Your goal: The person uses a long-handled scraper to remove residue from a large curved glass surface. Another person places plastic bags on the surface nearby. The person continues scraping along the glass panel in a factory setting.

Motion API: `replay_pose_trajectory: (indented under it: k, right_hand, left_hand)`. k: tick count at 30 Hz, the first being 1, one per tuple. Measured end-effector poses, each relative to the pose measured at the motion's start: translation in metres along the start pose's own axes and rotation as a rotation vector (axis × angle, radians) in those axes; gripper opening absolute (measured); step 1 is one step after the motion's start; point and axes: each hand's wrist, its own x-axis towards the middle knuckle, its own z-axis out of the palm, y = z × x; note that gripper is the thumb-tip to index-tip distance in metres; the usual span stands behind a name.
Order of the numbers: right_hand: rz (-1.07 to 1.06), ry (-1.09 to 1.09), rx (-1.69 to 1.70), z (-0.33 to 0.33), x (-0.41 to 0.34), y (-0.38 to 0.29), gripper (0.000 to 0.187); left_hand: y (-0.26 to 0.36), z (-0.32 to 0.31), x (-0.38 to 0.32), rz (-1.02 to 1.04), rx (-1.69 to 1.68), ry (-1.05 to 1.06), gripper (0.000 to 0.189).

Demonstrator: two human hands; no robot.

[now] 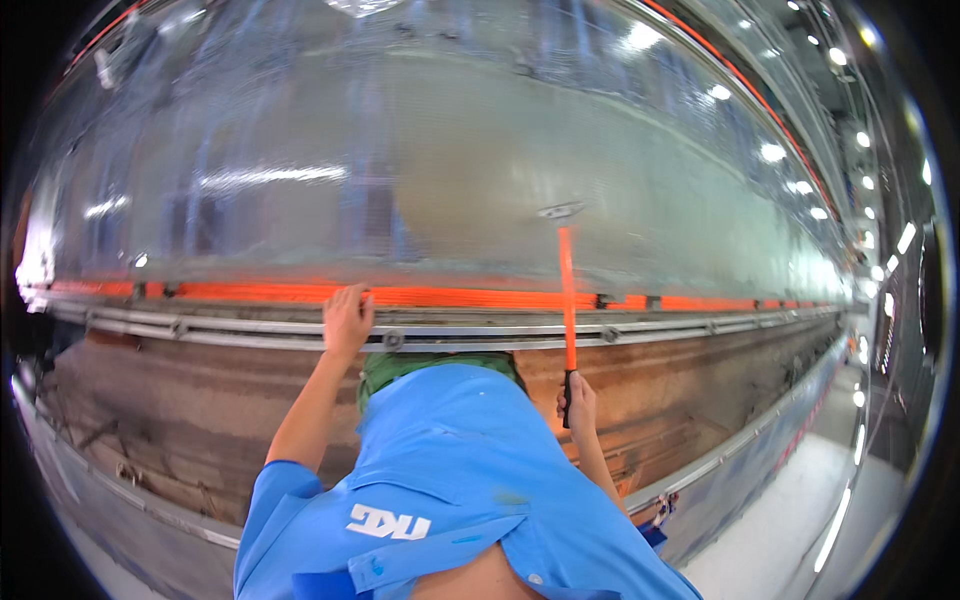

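Observation:
My right hand (pixel 579 405) grips the black grip of a long orange-handled tool (pixel 568 300). The tool points away from me over a wide, glossy film-covered surface (pixel 465 180). Its small metal head (pixel 561 211) looks blurred, so I cannot tell its exact kind or whether it touches the film. At the near edge of that surface, my left hand (pixel 349 319) rests with bent fingers over a bright orange strip (pixel 465 297), seemingly holding nothing. Just below the strip runs a metal rail (pixel 480 342), close in front of my body.
A brownish recessed space with pipes (pixel 180 405) lies on both sides of me, below the rail. Behind it stands a grey barrier (pixel 720 495) with a pale floor (pixel 795 502) beyond. A second orange strip (pixel 757 90) follows the far edge. Ceiling lights (pixel 838 56) reflect in the film.

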Motion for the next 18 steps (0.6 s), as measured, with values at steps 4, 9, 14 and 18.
replay_pose_trajectory:
  k: [4,9,14,18]
  right_hand:
    - [0.085,0.009,-0.020,-0.031,-0.031,0.003,0.047]
    - [0.304,-0.075,-0.051,-0.060,-0.071,-0.020,0.044]
    - [0.387,-0.135,-0.331,-0.112,-0.085,-0.064,0.043]
    - [0.351,-0.204,-0.490,-0.112,-0.061,-0.087,0.044]
  left_hand:
    - [-0.001,0.004,-0.002,0.005,-0.005,-0.022,0.018]
    - [0.000,0.001,-0.003,0.000,-0.012,-0.017,0.018]
    - [-0.002,0.000,-0.003,0.032,0.019,-0.045,0.018]
    - [-0.002,-0.001,-0.004,0.030,0.007,-0.050,0.018]
